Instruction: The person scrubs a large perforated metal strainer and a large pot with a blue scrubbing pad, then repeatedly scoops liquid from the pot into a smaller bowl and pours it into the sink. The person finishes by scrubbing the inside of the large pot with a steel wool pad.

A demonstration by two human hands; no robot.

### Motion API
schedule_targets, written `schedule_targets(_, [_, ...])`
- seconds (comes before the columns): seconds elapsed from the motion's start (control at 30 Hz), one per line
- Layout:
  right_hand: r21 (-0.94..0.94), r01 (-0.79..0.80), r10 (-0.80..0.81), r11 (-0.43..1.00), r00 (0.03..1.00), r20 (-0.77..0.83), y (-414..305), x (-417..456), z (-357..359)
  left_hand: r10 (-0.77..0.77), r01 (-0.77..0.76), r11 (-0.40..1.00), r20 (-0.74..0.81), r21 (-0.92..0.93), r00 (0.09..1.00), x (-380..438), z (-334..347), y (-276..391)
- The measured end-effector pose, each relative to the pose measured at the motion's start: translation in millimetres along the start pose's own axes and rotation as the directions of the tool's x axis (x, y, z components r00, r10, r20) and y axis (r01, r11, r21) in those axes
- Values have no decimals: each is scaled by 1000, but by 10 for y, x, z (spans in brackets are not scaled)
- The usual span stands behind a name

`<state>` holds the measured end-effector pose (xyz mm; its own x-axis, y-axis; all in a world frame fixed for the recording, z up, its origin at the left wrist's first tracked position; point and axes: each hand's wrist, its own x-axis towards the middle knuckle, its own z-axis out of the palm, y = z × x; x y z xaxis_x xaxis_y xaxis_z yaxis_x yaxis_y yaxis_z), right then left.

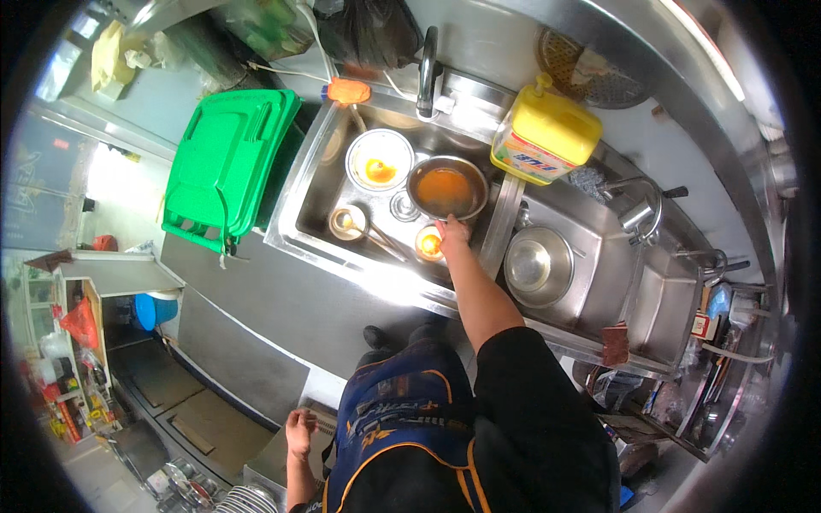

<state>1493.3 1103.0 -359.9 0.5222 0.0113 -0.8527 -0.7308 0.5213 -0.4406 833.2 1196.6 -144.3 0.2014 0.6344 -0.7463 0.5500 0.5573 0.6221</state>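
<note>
My right hand (454, 234) grips the near rim of a round metal bowl (478, 192) over the left sink basin (314, 199). Murky orange-brown liquid lies in the bowl. A white bowl (359, 151) with orange residue is just left of it. Below my right hand stands a small bowl (428, 243) with orange contents. A ladle (348, 223) and a clear round dish (403, 206) also lie in this basin. Down by my left side, away from the sink, hangs my left hand (300, 433) with its fingers curled; whether they close on anything is unclear.
A black faucet (428, 70) rises behind the basin, beside a yellow jug (551, 128). Metal bowls (539, 266) sit in the right-hand basin (593, 269). To the left stands a green lidded bin (221, 160). Stacked plates (244, 500) are behind my left hand.
</note>
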Motion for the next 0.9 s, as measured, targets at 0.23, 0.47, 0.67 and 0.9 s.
schedule_targets(0.23, [-557, 492, -380, 669, 870, 313, -144, -582, -144, 562, -550, 758, 77, 350, 824, 982, 69, 2363])
schedule_targets(0.47, [-380, 316, -230, 869, 939, 254, -645, -1507, -149, 886, -663, 97, 239, 742, 397, 2918, 855, 5035])
schedule_targets(0.67, [-485, 293, -221, 824, 954, 200, -590, -2643, 322, 793, -591, 6, 356, 807, 495, 4057, 1799, 6019])
schedule_targets(0.9, [-687, 446, -332, 574, 893, 303, -728, -3152, 989, 562, -610, -16, 512, 792, 650, 4357, 2102, 6273])
